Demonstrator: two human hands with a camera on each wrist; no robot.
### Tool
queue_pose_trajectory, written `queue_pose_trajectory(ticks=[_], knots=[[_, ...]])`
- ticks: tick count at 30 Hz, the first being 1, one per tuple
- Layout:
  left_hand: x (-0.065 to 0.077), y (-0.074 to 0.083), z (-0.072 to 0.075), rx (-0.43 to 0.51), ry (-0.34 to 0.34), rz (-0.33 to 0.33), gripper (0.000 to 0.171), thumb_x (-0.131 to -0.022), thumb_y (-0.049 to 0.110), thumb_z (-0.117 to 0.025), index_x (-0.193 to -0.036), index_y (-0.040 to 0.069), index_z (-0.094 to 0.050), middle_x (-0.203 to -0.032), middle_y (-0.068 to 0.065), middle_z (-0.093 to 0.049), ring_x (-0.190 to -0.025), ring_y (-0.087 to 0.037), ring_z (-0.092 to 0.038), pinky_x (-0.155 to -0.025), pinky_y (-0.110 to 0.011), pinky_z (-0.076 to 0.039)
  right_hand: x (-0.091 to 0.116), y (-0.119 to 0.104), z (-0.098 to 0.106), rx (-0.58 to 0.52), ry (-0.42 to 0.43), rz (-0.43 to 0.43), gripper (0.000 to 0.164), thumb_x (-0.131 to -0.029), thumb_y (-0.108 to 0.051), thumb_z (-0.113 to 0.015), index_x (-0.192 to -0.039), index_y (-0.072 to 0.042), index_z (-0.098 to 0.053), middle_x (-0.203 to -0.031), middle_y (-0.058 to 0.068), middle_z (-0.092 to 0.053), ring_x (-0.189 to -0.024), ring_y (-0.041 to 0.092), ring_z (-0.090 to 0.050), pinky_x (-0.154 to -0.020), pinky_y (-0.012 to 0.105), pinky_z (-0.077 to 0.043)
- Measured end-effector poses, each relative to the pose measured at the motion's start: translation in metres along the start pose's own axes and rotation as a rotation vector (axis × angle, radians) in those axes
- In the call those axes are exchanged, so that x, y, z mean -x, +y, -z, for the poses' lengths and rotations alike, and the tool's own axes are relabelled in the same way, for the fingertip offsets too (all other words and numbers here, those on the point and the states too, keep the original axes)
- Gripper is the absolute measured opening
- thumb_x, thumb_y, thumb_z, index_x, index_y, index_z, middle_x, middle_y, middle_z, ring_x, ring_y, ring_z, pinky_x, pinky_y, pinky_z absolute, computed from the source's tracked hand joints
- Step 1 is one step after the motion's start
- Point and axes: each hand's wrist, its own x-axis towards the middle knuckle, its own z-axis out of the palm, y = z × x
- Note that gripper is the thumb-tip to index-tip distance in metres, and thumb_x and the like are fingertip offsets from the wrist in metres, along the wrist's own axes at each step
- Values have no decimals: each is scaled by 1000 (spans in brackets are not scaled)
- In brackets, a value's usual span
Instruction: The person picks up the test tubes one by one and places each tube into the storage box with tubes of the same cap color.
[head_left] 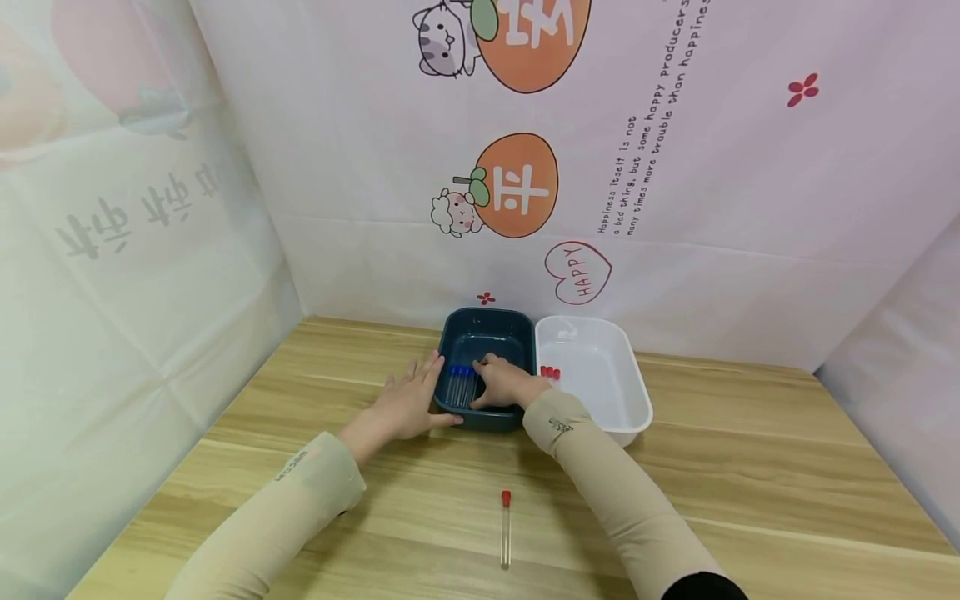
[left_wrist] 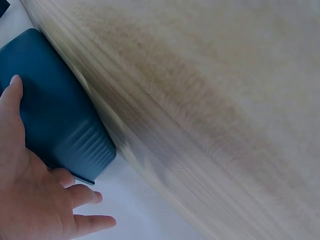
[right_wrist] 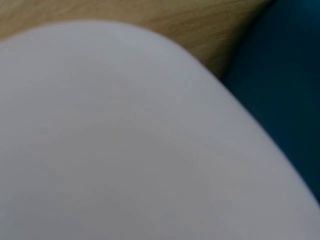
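In the head view, my right hand (head_left: pixel 504 382) reaches into a dark blue basin (head_left: pixel 487 422). Its thumb and fingertips pinch a blue-capped test tube at the right end of a row of several blue-capped test tubes (head_left: pixel 461 387) lying on the basin floor. My left hand (head_left: pixel 408 404) rests against the basin's left side, fingers spread and thumb at the front corner. The left wrist view has the left hand (left_wrist: pixel 37 192) touching the basin's outer wall (left_wrist: pixel 60 105). Neither hand's tubes show in the right wrist view.
A white basin (head_left: pixel 643 408) stands right against the blue one, with red-capped test tubes (head_left: pixel 551 372) at its left side, partly behind the right forearm. One red-capped test tube (head_left: pixel 506 529) lies on the wooden table (head_left: pixel 420 517) in front. A printed cloth (head_left: pixel 675 308) hangs behind.
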Motion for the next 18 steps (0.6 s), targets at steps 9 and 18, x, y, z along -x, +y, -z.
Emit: queue_pose_trajectory(ticks=[9, 18], knots=[[1, 2, 2, -2, -1, 8, 110, -92, 65, -65, -165, 6, -8, -171, -13, -5, -153, -45, -11, -112, -75, -17, 3, 2, 3, 10, 32, 19, 88, -91, -41, -79, -159, -4, -36, -155, 17, -42, -140, 30, -44, -116, 45, -36], [3, 5, 4, -6, -10, 12, 109, -92, 64, -65, -165, 4, -10, -171, -13, -6, -153, -46, -11, -112, -75, -18, 15, 2, 9, -21, 80, 51, 85, -93, -40, -78, -158, -4, -38, -156, 18, -41, -142, 32, -43, -116, 47, -35]])
